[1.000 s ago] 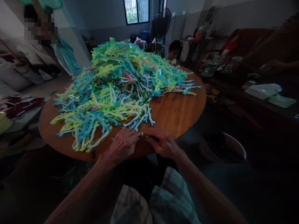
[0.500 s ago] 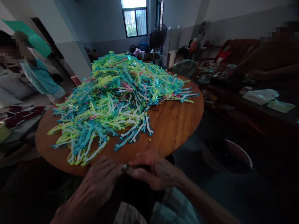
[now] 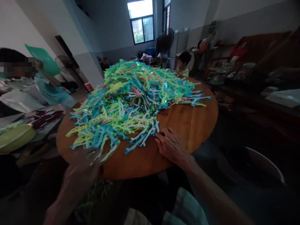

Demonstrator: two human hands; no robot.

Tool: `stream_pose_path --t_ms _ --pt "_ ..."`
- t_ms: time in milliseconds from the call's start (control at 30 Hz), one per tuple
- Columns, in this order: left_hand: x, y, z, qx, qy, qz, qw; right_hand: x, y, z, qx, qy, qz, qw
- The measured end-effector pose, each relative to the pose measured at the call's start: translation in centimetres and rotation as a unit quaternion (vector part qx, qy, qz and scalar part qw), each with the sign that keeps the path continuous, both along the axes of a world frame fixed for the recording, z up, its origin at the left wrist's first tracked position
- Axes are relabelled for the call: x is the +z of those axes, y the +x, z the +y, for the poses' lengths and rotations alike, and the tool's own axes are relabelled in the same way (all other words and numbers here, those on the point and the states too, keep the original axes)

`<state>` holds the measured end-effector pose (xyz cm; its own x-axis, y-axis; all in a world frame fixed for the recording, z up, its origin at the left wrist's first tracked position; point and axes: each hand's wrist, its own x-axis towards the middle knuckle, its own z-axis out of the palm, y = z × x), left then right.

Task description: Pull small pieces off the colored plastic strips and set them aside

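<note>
Slanting lengthwise toward near left, blue strips (image 3: 131, 147), right fingers (image 3: 164, 140) curled, left fingers (image 3: 90, 155) blurred, grips unclear.

Past the far edge of the table (image 3: 192, 118) we see a fan (image 3: 164, 40) and a bright window (image 3: 138, 29); off the left edge, a yellow basin (image 3: 17, 140) and a person (image 3: 50, 90) in light blue; off the right, a tub (image 3: 269, 158) (mostly in shadow).

A bright window (image 3: 142, 22) pierces the dim two-tone wall (image 3: 110, 34); a wooden bench (image 3: 261, 47) stands shadowed at right.
</note>
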<state>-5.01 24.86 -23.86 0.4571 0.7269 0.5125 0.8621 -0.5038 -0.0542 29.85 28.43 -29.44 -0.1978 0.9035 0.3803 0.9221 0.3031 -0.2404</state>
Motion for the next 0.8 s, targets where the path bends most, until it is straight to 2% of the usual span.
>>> stream_pose_path --t_ms 133,233,400,600,700,800 --pt "-0.8 8.1 5.3 -0.012 -0.092 0.073 0.993 -0.1 0.1 -0.4 0.004 0.012 0.021 1.000" --pt "-1.2 11.7 8.7 0.017 -0.106 0.099 0.989 -0.4 0.3 -0.3 0.011 0.013 0.028 0.999" --pt "-2.7 12.1 11.6 0.037 -0.079 0.096 0.992 -0.4 0.1 -0.3 0.001 0.017 0.010 1.000" --pt "-2.9 12.0 11.8 -0.014 -0.086 0.130 0.988 0.0 0.2 -0.3 0.007 0.021 0.043 0.999" --pt "-2.7 11.9 11.3 -0.025 -0.083 0.123 0.989 0.2 0.2 -0.4 0.025 0.070 0.109 0.991" --pt "-1.9 11.6 10.1 -0.043 -0.059 0.066 0.995 0.3 -0.5 -0.9 0.037 0.117 0.217 0.968"
